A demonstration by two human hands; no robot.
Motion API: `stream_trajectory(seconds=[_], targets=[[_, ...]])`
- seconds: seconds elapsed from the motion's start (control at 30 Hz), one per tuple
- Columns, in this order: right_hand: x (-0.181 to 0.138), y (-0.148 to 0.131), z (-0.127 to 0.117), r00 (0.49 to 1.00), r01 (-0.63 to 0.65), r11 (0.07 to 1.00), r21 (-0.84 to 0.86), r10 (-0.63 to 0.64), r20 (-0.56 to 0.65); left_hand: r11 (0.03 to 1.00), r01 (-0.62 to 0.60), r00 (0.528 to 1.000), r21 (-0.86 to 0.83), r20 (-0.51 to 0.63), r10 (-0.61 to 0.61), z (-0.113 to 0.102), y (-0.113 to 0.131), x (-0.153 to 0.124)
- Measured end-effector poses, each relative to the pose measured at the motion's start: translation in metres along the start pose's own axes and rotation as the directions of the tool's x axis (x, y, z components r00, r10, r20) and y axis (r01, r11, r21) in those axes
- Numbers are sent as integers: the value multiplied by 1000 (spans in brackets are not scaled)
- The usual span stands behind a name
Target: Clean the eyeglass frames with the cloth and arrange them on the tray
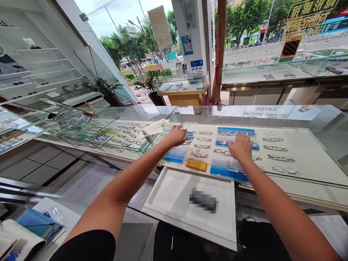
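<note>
My left hand (176,136) is over the glass top of a display counter (209,111), fingers apart and nothing visible in them. To its left, a pale cloth (155,128) and a small white bottle (147,136) lie on the glass. Farther right, my right hand (241,146) is over the same top with its thumb spread from its fingers, also with nothing visible in it. Beneath it, under the glass, are a blue card (221,135) and several eyeglasses (222,152). Whether either palm touches the glass I cannot tell.
Below the counter a white drawer (171,195) is pulled out, with a pixelated dark object (203,201) inside. A yellow case (195,164) lies under the glass. At lower left are a blue folder (38,223) and papers. Other display cases (272,74) stand by the windows.
</note>
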State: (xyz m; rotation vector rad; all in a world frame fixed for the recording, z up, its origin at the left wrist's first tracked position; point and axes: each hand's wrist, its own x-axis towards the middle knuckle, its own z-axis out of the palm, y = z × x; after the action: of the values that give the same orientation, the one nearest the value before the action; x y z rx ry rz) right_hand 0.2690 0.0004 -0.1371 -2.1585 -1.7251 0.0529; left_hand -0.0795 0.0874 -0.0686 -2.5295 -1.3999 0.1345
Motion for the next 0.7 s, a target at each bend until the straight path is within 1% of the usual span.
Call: stream_trajectory(seconds=[0.1,0.2,0.27,0.37,0.47,0.53,0.6,0.7], targets=[[-1,0,-1,1000,7,1000,1,-7,-8,1000,24,1000,-15,-6,-24,2,3,0],[-2,0,-1,1000,5,1000,-4,-5,-16,999,33,999,-32,-39,-35,-4,5,-4],[-2,0,-1,1000,8,1000,-9,-8,-21,998,32,995,-49,-93,-37,-15,6,-11],[0,1,1,1000,10,1000,-15,-10,-15,997,10,979,-72,-203,-24,-39,11,-30],[1,2,2,1000,5,1000,-17,-5,-1,991,-69,962,-111,-270,37,-68,26,-63],[1,2,3,1000,2,1000,-20,-2,2,973,-174,956,-149,-263,131,-84,43,-93],[1,3,3,1000,5,1000,-24,-5,-4,938,-287,947,-196,-206,247,-96,63,-125],[2,5,4,1000,11,1000,-23,-11,-10,873,-372,927,-315,-82,365,-101,88,-168]])
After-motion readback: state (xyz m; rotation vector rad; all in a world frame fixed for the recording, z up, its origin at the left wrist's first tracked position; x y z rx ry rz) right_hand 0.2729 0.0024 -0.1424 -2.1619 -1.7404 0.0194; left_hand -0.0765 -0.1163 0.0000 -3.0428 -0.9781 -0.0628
